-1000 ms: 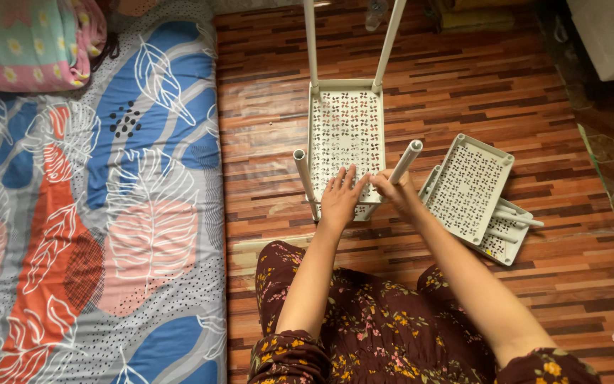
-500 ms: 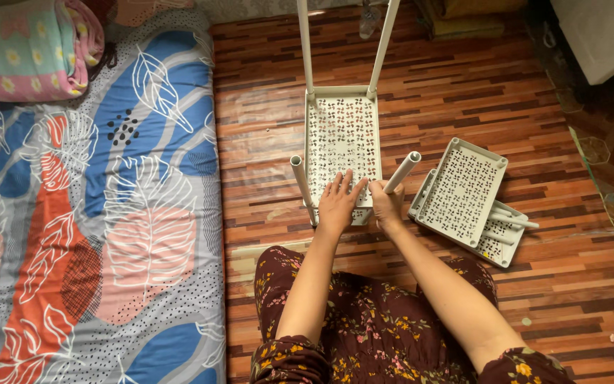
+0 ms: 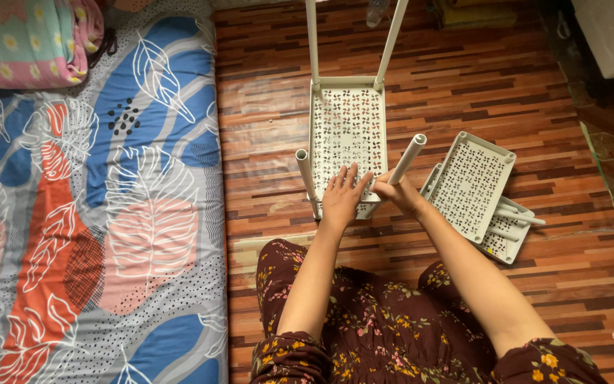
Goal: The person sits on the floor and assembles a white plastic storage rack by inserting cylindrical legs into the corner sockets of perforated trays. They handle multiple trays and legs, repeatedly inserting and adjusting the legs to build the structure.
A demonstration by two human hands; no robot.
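though light and stiff, perforated white plastic shelf tray pressed flat-fingered by left hand; right hand curled around white leg tube; best gripped near sockets.

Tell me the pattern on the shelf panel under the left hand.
White shelf panel, perforated with small pinwheel-like cutouts; head view.

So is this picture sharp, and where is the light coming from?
Head view: mostly sharp; the perforated white shelf and both hands, left hand and right hand, are crisp. Glare brightens the wooden floor near the mattress; the top right corner lies in shadow.
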